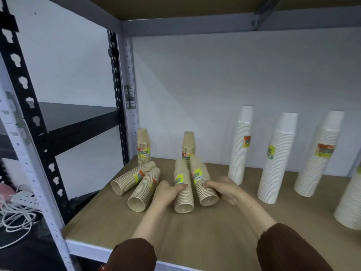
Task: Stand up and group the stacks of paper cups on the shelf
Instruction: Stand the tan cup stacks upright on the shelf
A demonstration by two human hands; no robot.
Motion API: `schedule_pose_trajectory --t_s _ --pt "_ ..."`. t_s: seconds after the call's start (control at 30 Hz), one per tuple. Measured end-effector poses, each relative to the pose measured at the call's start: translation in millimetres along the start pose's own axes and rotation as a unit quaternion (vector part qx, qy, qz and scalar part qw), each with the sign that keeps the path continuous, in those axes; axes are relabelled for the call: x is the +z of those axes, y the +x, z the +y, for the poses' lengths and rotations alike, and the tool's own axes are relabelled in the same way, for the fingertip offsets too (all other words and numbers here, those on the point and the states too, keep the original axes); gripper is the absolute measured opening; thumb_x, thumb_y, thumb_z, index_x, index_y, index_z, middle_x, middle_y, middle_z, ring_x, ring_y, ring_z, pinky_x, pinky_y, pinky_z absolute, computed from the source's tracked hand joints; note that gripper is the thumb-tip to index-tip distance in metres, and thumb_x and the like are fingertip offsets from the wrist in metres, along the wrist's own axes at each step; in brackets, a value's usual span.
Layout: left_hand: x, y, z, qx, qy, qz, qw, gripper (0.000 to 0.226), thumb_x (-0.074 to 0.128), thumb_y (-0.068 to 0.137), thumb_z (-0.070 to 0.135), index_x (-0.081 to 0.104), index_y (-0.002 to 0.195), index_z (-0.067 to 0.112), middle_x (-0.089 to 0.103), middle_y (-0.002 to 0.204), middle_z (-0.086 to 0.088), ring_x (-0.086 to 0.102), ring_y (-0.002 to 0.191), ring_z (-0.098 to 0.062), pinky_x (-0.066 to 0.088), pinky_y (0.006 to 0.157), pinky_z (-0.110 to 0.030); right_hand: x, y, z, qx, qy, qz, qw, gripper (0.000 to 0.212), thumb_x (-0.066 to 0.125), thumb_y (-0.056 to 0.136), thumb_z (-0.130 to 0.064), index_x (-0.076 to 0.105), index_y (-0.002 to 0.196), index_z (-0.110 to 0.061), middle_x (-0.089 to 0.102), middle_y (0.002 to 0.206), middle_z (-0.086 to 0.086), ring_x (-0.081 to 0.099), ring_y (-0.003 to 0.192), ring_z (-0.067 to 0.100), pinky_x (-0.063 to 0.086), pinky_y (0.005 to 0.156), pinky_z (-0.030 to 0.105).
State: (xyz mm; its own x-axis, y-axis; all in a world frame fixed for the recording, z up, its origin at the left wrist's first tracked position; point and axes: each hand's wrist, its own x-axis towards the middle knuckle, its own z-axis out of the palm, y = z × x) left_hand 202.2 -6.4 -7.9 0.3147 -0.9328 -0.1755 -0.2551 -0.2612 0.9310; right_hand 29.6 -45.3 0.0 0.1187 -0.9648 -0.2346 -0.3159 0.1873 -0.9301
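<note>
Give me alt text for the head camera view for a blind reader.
A person's left hand grips one tipped brown cup stack, the right hand a second stack, on a shelf. Two more brown stacks lie at left, two upright ones behind; white stacks stand at right.

The rightmost white stack [350, 204] runs off the frame's edge (top unseen), and the right hand [224, 187] is blurred.
</note>
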Motion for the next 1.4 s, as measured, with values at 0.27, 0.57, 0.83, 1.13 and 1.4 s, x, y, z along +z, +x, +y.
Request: schedule_pose_trajectory --t_s 0.27,0.57,0.83,1.13,1.4 --pt "42.8 -12.9 3.2 0.187 -0.001 0.113 0.976 0.048 0.075 0.071 0.016 0.052 0.112 0.009 0.065 0.105 -0.009 0.063 0.097 -0.024 0.049 0.086 -0.035 -21.5 -11.0 24.3 -0.168 0.035 0.161 0.972 0.051 0.069 0.07 0.008 0.047 0.114 -0.003 0.054 0.1 0.005 0.051 0.094 0.019 0.04 0.081 0.028" --pt "54.1 -10.1 -18.8 0.218 -0.019 0.112 0.969 0.051 0.074 0.072 0.006 0.046 0.114 0.005 0.052 0.106 -0.001 0.06 0.1 -0.025 0.048 0.086 -0.032 -17.9 -8.0 54.0 -0.159 0.038 0.2 0.966 0.058 0.075 0.055 0.003 0.041 0.099 -0.016 0.054 0.114 0.02 0.056 0.103 0.031 0.048 0.09 0.042" --pt "51.9 -4.4 -22.4 0.2 -0.011 0.091 0.976 0.053 0.074 0.072 0.007 0.044 0.116 0.003 0.055 0.118 -0.013 0.058 0.104 -0.024 0.044 0.086 -0.026 -20.8 -8.6 56.3 -0.169 -0.015 0.214 0.962 0.057 0.076 0.064 0.002 0.046 0.111 -0.007 0.054 0.117 0.018 0.052 0.098 0.02 0.042 0.086 0.028" --pt "40.5 -18.4 -38.7 0.146 0.211 0.052 0.965 0.038 0.061 0.082 0.014 0.05 0.116 0.003 0.052 0.123 -0.014 0.05 0.116 -0.028 0.039 0.094 -0.033 -22.6 -26.0 67.5 -0.124 -0.151 0.243 0.95 0.033 0.07 0.074 -0.006 0.058 0.104 0.001 0.062 0.109 0.019 0.058 0.092 0.025 0.039 0.077 0.023" --pt "39.0 -34.0 -46.1 0.171 0.329 0.038 0.928 0.035 0.044 0.091 0.022 0.052 0.119 0.003 0.049 0.128 -0.013 0.049 0.118 -0.029 0.041 0.098 -0.036 -18.7 -44.6 73.4 -0.131 -0.241 0.213 0.938 0.023 0.058 0.08 -0.002 0.061 0.103 0.002 0.056 0.113 0.016 0.061 0.099 0.028 0.041 0.089 0.025"
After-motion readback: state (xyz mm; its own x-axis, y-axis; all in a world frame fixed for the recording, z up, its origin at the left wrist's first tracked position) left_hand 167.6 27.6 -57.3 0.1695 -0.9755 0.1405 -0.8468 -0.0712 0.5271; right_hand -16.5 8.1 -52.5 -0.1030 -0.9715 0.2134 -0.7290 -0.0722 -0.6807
